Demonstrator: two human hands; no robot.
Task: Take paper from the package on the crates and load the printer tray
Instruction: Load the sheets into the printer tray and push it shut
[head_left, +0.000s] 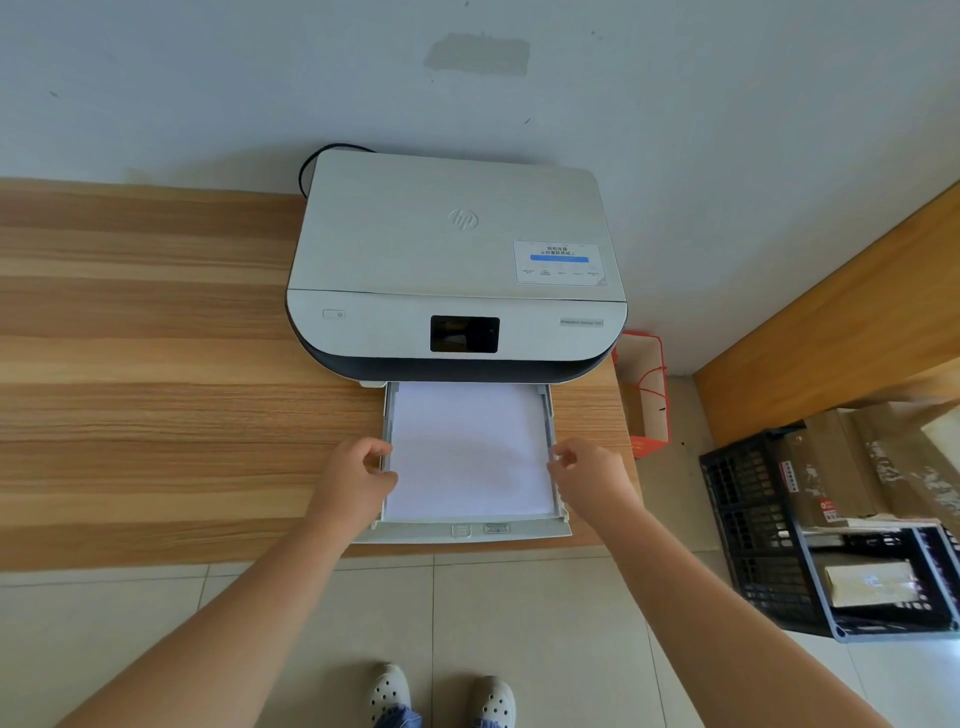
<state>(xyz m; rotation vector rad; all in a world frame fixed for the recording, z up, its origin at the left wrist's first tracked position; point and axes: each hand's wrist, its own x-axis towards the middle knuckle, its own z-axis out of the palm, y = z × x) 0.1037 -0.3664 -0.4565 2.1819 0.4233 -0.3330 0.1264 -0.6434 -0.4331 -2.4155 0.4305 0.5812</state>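
Observation:
A white printer (452, 249) with a dark screen stands on a wooden desk (156, 364) against the wall. Its paper tray (462, 532) is pulled out toward me, and a stack of white paper (470, 452) lies flat inside it. My left hand (358, 475) rests at the stack's left edge by the tray's side guide, fingers curled against it. My right hand (584, 473) does the same at the right edge. At the far right, a brown paper package (836, 467) lies on top of black plastic crates (763, 540).
A white and red paper bag (647, 395) stands on the floor between the desk and a wooden panel (841, 322) at the right. My two white shoes (441, 696) are on the tiled floor (519, 623) below the tray. A black cable (306, 166) runs behind the printer.

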